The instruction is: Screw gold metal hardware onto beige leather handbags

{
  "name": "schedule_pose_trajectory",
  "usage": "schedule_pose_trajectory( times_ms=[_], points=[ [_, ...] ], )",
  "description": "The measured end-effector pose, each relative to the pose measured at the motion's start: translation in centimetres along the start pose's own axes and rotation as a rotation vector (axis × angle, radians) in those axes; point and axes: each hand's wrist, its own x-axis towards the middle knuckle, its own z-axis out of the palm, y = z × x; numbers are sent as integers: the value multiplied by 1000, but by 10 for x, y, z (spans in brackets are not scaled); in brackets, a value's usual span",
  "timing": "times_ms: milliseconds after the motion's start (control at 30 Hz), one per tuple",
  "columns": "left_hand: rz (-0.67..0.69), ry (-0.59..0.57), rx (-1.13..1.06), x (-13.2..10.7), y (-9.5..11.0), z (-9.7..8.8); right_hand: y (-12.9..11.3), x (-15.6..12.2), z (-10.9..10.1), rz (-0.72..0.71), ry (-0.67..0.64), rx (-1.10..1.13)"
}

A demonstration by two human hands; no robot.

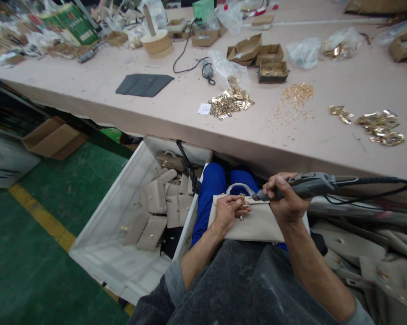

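A beige leather bag (257, 223) lies across my lap, below the table's front edge. My left hand (228, 211) is closed, pinching a small gold metal fitting (242, 198) at the bag's top edge. My right hand (284, 196) is wrapped round a grey electric screwdriver (312, 184), its tip pointing left at the fitting. The tool's black cord (386, 183) loops off to the right.
A white crate (98, 253) at my left holds several beige bags. More beige bags pile at my right (369, 253). On the pink table (156, 108) lie gold fittings (228, 104), screws (296, 92), small cardboard boxes (273, 71), a dark panel (144, 84) and plastic bags.
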Motion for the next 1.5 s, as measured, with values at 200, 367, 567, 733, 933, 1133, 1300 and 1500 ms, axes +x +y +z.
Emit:
schedule_pose_trajectory(
  times_ms=[200,367,567,733,933,1133,1300,1500],
  points=[
    [-44,-40,-34,-1,6,-1,0,0,2,-5,-40,54],
    [-61,-33,-37,0,6,-3,-1,-1,2,19,-87,98],
    [-83,-31,-42,2,5,-3,-1,-1,1,5,-70,107],
    [-98,-19,-32,0,8,1,0,0,-1,4,-67,87],
    [-72,-9,-22,0,6,4,7,0,-4,7,-68,65],
    [-53,13,-28,1,4,4,11,-3,-4,20,-89,54],
    [-49,44,-29,0,6,8,12,-5,-1,38,-95,45],
    [-35,61,-16,-2,7,10,13,-7,2,38,-104,35]
  ],
)
